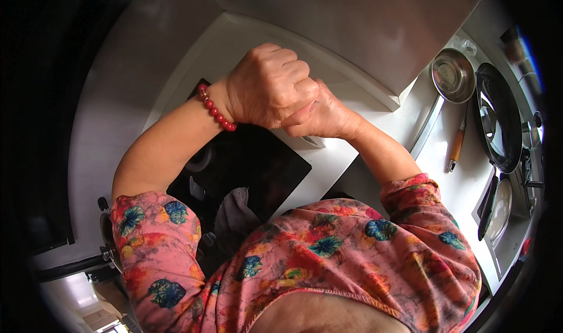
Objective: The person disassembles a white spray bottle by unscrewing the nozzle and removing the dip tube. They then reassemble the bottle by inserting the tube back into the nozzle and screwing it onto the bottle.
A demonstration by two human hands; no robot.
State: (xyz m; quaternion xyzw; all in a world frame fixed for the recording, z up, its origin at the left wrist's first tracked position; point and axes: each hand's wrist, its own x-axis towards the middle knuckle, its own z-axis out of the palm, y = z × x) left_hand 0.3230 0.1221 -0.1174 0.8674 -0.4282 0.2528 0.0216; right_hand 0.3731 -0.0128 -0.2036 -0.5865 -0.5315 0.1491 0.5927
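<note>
In front of me, above the counter, my left hand (pixel 267 87) is closed in a fist, its knuckles up. A red bead bracelet (pixel 216 111) circles that wrist. Pressed against it is my right hand (pixel 325 115), its fingers curled and mostly hidden behind the left. Whatever the two hands grip between them, if anything, is out of sight. A small pale edge (pixel 315 140) shows just under the right hand; I cannot tell what it belongs to or whether it is held. Below lies a black glossy cooktop (pixel 275 163), with a grey cloth (pixel 236 211) near its front.
On the white counter at right stand a steel pan (pixel 453 75), a black frying pan (pixel 498 119) and a wooden-handled utensil (pixel 457 145). A glass lid (pixel 500 210) sits nearer. A large grey panel (pixel 352 22) with a low corner hangs above the far counter. Part of a pot shows at left.
</note>
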